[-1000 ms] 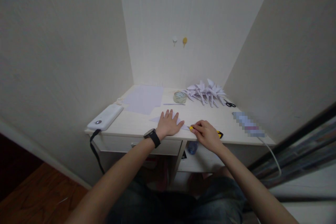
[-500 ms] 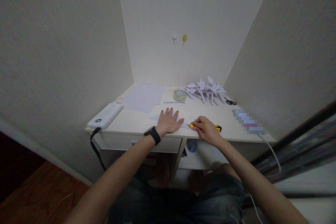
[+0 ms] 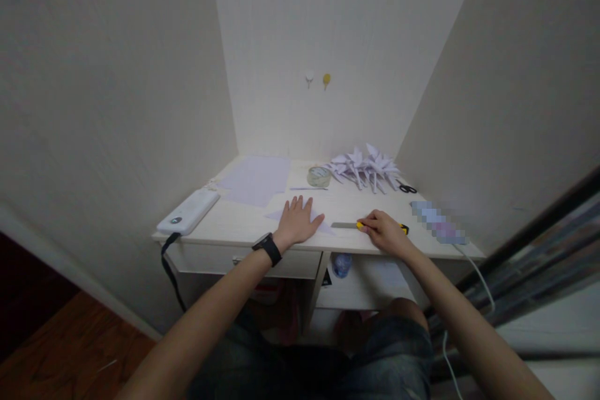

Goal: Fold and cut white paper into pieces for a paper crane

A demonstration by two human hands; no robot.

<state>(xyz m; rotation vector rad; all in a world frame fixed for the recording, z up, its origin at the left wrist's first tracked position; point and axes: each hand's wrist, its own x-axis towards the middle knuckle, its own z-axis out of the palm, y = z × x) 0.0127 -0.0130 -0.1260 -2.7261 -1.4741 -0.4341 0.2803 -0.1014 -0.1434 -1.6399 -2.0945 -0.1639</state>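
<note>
Left hand (image 3: 297, 223) spread on paper (image 3: 276, 215), right hand (image 3: 382, 233) gripping yellow-and-black knife (image 3: 360, 225), folded paper shapes (image 3: 359, 167) behind

grey side walls (image 3: 117, 106) flank a dimly lit white desk (image 3: 349, 207); a paler rear wall (image 3: 314, 25) rises behind it, reddish-brown floor (image 3: 79, 340) below-left of it.

On your left wrist you wear a black watch (image 3: 267, 248); its strap (image 3: 274, 252) is a broad, plain dark band and its case (image 3: 261, 240) looks rounded, the dial seen too edge-on to read. Your left hand (image 3: 296, 223) and right hand (image 3: 387, 234) are bare, as are your forearms (image 3: 450, 297). Your shorts (image 3: 396, 353) are dark blue denim, faded paler over the thigh, stopping short of your bare right knee (image 3: 402, 310), and almost black in shadow between the legs.
</note>
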